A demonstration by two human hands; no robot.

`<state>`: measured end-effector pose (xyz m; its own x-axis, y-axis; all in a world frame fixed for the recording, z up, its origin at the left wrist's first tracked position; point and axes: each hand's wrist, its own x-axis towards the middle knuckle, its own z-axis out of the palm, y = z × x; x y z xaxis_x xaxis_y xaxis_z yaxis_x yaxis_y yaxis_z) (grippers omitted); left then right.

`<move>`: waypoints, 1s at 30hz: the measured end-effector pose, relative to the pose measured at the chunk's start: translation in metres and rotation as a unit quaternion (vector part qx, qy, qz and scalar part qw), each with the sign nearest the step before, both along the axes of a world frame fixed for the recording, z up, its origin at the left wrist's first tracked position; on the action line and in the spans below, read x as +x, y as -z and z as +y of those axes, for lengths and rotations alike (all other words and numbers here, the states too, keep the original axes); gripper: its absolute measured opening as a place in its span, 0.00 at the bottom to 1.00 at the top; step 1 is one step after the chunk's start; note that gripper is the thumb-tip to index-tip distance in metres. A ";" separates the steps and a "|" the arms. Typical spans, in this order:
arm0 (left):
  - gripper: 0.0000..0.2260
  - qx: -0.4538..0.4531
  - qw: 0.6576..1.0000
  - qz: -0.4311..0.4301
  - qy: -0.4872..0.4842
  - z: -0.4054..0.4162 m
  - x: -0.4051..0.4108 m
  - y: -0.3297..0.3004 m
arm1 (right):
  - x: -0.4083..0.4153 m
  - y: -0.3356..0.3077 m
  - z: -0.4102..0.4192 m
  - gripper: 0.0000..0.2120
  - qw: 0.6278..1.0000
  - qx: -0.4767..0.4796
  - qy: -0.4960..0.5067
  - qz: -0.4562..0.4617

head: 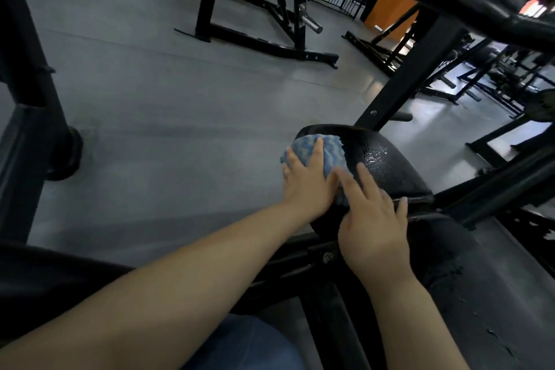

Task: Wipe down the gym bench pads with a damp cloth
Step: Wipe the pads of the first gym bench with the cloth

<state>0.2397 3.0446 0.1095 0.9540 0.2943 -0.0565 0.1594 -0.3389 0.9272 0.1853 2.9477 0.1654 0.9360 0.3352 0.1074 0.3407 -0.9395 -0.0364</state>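
Head view of a person wiping a black bench pad [387, 171]. The left hand [306, 180] lies flat on a bunched blue-and-white cloth [330, 153], fingers spread and roughly straight, pressing it against the pad's left edge near its far end. The right hand [372, 219] rests just beside the left, fingers extended across the pad's near part, index finger touching or nearly touching the cloth; whether the thumb [402, 210] hooks the pad's rear edge cannot be told. It holds nothing.

A wet, glistening patch [375, 155] shows on the pad to the right of the cloth. Below and nearer the viewer, a second pad [486, 294] with cracked, flaking surface runs toward the lower right.

A black frame post [414, 69] rises diagonally from behind the first pad. The grey floor [165, 114] extends to the left, with a black rack [258, 18] farther off. A knee in blue jeans [246, 345] shows at the bottom edge.
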 end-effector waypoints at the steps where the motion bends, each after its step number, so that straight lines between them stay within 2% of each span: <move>1: 0.27 -0.005 1.000 0.009 -0.005 0.002 0.004 -0.004 | 0.000 0.001 0.001 0.36 0.999 -0.023 -0.021 0.012; 4: 0.22 -0.068 0.998 0.009 -0.001 0.010 0.002 -0.007 | 0.004 -0.001 0.004 0.35 0.997 -0.051 -0.028 0.046; 7: 0.22 -0.115 0.993 -0.038 -0.017 0.008 -0.012 0.011 | 0.006 -0.007 0.006 0.32 0.998 -0.065 -0.022 0.014; 8: 0.24 -0.189 0.980 -0.060 -0.024 0.004 -0.019 0.017 | 0.006 -0.008 0.008 0.32 0.996 -0.082 -0.032 -0.001; 10: 0.27 -0.396 0.916 -0.059 -0.029 -0.001 -0.028 0.019 | 0.006 -0.008 0.012 0.32 0.992 -0.115 -0.054 -0.015; 11: 0.24 -0.477 0.877 -0.045 -0.026 0.001 -0.028 0.017 | 0.006 -0.008 0.014 0.31 0.989 -0.129 -0.065 -0.015; 13: 0.19 -0.531 0.845 -0.040 -0.035 0.009 -0.021 0.013 | 0.011 -0.007 0.019 0.29 0.983 -0.155 -0.102 -0.012; 16: 0.26 -0.589 0.806 -0.029 -0.057 0.026 -0.006 0.017 | 0.024 -0.008 0.030 0.25 0.966 -0.202 -0.162 0.008; 19: 0.30 -0.645 0.760 -0.016 -0.080 0.038 -0.001 0.030 | 0.043 -0.011 0.043 0.24 0.954 -0.242 -0.175 0.030; 24: 0.30 -0.634 0.768 0.001 -0.089 0.038 -0.002 0.039 | 0.058 -0.019 0.050 0.24 0.951 -0.253 -0.168 0.059; 30: 0.26 -0.612 0.789 0.016 -0.049 0.015 -0.028 0.032 | 0.038 -0.014 0.022 0.25 0.945 -0.249 -0.212 -0.012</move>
<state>0.2113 3.0597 0.0773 0.9224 0.0734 -0.3791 0.1586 0.8231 0.5453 0.2233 2.9700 0.1791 0.7052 0.6944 -0.1436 0.6858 -0.6164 0.3870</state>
